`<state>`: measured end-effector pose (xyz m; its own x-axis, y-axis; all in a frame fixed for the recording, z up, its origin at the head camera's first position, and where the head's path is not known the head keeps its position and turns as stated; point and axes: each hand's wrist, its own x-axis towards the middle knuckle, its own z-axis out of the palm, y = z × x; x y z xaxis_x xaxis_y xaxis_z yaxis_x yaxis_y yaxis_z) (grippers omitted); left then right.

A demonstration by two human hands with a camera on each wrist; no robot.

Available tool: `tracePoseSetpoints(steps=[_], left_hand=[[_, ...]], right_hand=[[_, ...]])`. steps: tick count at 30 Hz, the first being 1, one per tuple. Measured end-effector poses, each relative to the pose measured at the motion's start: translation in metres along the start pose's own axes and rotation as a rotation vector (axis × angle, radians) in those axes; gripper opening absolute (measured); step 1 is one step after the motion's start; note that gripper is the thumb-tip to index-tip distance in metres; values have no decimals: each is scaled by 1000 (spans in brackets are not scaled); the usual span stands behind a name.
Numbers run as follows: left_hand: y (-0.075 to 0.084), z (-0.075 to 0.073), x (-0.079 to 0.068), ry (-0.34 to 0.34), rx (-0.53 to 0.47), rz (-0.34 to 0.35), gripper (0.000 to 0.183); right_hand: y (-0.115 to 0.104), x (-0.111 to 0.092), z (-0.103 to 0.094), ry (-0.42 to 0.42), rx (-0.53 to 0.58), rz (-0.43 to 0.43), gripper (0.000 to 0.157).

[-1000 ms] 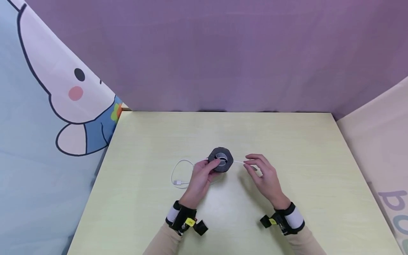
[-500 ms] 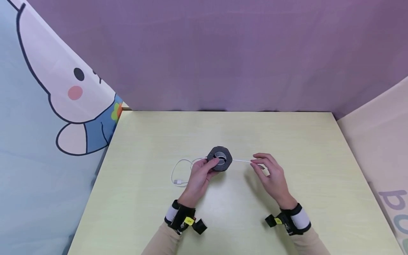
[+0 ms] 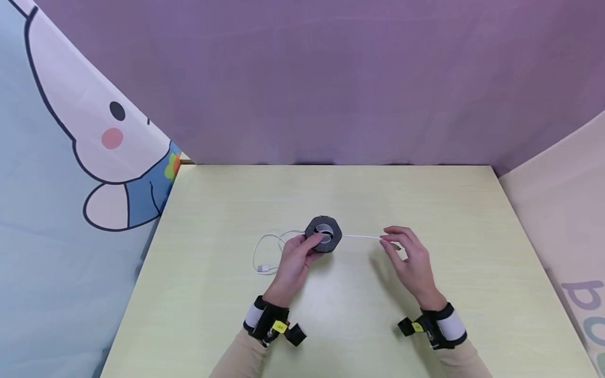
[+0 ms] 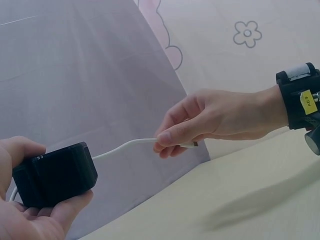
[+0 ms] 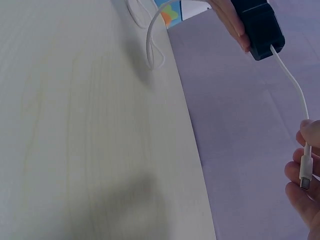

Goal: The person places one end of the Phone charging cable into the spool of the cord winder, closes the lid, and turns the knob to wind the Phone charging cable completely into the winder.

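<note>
My left hand (image 3: 294,265) grips a dark hexagonal cable winder (image 3: 336,242), its thumb on the round hub in the middle. From the winder's right side a white charging cable (image 3: 360,236) runs almost straight to my right hand (image 3: 412,260). Thumb and fingers of that hand pinch the cable just behind its small plug (image 5: 306,172), which sticks out past the fingertips in the right wrist view. On the winder's other side the cable loops down to the table, ending in a USB plug (image 3: 263,269) left of my left hand. The winder's inside is hidden.
Both hands are above a pale wooden table (image 3: 227,199). A purple cloth (image 3: 331,84) hangs behind its far edge. Printed cloths hang at the left (image 3: 123,157) and the right (image 3: 557,210). Each wrist wears a strapped camera.
My right hand has moved to the right with the cable's end, and the stretch between it and the winder has grown longer. The left hand with the winder has shifted slightly left.
</note>
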<state>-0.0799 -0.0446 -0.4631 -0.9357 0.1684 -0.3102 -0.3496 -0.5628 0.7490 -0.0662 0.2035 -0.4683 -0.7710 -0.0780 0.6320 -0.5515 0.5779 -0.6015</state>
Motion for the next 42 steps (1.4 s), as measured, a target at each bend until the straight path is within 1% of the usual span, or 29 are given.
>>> tracePoseSetpoints(steps=[5, 9, 14, 17, 21, 23, 27, 31, 33, 38, 42], left_hand=[[1, -1, 0, -1, -5, 15, 49], [0, -2, 0, -11, -4, 7, 50], [0, -2, -1, -10, 3, -3, 52], [0, -3, -1, -9, 6, 4, 51], [-1, -4, -1, -4, 7, 12, 50], [-1, -4, -1, 0, 3, 9, 49], [-1, -5, -1, 3, -2, 3, 49], [2, -7, -1, 18, -7, 20, 50], [4, -8, -1, 23, -19, 31, 49], [4, -9, 0, 11, -22, 37, 49], [3, -10, 0, 12, -31, 27, 50]], right_hand=[[11, -6, -4, -9, -11, 22, 20], [13, -7, -5, -19, -12, 28, 17], [12, -8, -5, -7, -32, 11, 19], [6, -5, -5, 7, -43, -5, 20], [-9, 1, -7, 17, -53, -21, 20], [-16, 4, -9, 19, -59, -17, 19], [-20, 6, -11, 32, -68, -3, 19], [-13, 3, -13, 56, -76, 11, 19], [-4, 0, -14, 64, -75, 17, 19], [19, -11, -16, 46, -68, 36, 20], [26, -14, -18, 43, -80, 49, 16]])
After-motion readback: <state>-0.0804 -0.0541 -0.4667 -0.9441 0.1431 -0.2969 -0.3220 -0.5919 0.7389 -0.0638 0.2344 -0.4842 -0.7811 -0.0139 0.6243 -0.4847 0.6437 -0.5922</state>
